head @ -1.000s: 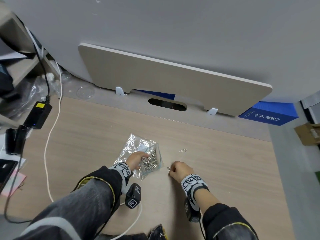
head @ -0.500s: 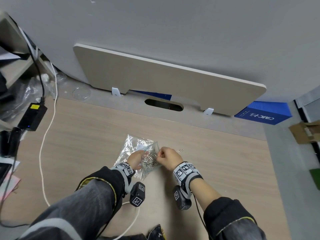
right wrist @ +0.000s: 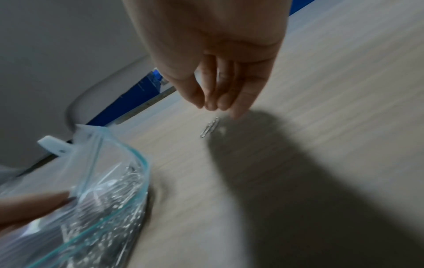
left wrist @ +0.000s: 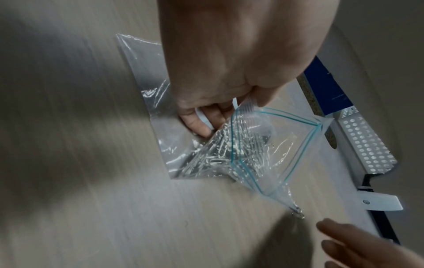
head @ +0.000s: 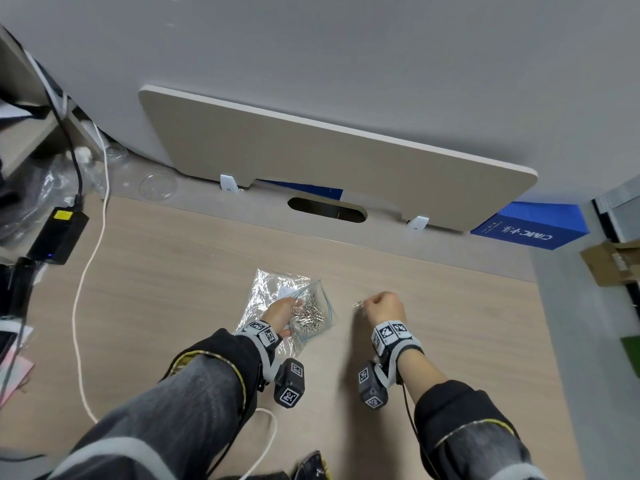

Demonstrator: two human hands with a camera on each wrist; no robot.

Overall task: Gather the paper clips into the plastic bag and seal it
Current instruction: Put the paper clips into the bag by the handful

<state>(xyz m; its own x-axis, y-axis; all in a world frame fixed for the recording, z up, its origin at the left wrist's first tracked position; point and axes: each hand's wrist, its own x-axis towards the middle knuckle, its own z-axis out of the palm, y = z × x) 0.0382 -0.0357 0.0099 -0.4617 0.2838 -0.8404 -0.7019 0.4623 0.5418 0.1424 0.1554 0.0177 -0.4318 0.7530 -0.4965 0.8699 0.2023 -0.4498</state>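
Observation:
A clear zip bag [head: 320, 306] with a blue seal strip lies on the wooden desk [head: 173, 289], holding a heap of silver paper clips [head: 309, 317]. My left hand [head: 282, 311] pinches its rim and keeps the mouth [left wrist: 275, 145] apart. One loose paper clip [head: 357, 304] lies on the desk to the right of the bag. My right hand [head: 382, 306] hovers beside it. In the right wrist view its fingertips [right wrist: 218, 107] point down just above the loose clip [right wrist: 210, 127], holding nothing. The bag [right wrist: 103, 199] fills that view's lower left.
A second crinkled clear bag [head: 266, 289] lies under the zip bag. A black power adapter [head: 57, 235] and white cable [head: 88, 271] sit at the left. A beige board [head: 329, 157] leans at the back, and a blue box [head: 526, 226] sits at the back right.
My right hand went from the desk to the bag's mouth, then moved right to the loose clip. My left hand has kept hold of the bag's rim.

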